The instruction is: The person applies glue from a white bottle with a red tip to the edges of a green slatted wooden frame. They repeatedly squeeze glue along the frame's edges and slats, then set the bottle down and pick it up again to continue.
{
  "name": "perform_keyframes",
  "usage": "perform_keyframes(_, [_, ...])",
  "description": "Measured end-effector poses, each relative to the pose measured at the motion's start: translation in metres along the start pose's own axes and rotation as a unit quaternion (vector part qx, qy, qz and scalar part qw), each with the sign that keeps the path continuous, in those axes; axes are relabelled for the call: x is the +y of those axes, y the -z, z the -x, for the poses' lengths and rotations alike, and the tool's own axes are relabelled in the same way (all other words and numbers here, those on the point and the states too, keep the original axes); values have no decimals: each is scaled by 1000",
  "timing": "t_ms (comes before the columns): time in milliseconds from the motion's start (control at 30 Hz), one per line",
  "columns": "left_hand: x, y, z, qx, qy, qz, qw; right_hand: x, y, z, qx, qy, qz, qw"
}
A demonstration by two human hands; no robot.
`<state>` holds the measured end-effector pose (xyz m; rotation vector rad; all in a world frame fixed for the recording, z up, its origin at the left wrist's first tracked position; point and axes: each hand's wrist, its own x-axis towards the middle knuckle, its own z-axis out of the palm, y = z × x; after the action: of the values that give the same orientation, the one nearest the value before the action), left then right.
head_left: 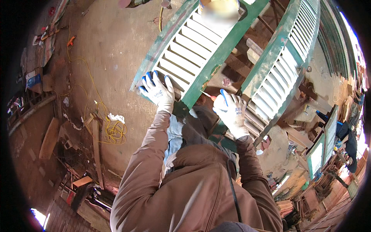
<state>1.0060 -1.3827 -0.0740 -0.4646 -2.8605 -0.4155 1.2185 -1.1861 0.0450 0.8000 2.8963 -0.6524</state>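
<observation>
A green-framed louvered shutter [208,73] with white slats lies in front of me, slanting away to the upper right. My left hand [160,92], in a white glove with blue fingertips, rests with fingers spread on its near left corner. A similar glove covers my right hand [232,112], which is closed around a screwdriver [208,95] with a red handle and a thin metal shaft. The shaft's tip is at the right side of the green frame, near a worn, chipped patch; whether it touches cannot be told.
A second louvered shutter [276,83] lies to the right, with wood pieces [253,50] between the two. A yellow cord [114,131] is coiled on the floor at left beside a plank [97,150]. Another shutter [324,141] stands far right. A blurred person [220,13] is at the far end.
</observation>
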Motion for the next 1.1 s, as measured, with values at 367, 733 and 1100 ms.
perform_keyframes(367, [2, -3, -3, -58, 13, -19, 998, 13, 13, -135, 213, -57, -568, 793])
perform_keyframes(733, [-11, 49, 42, -212, -110, 72, 968, 35, 37, -319, 305, -31, -349, 886])
perform_keyframes(1100, [28, 39, -27, -23, -124, 205, 971, 3, 46, -291, 340, -45, -469, 814])
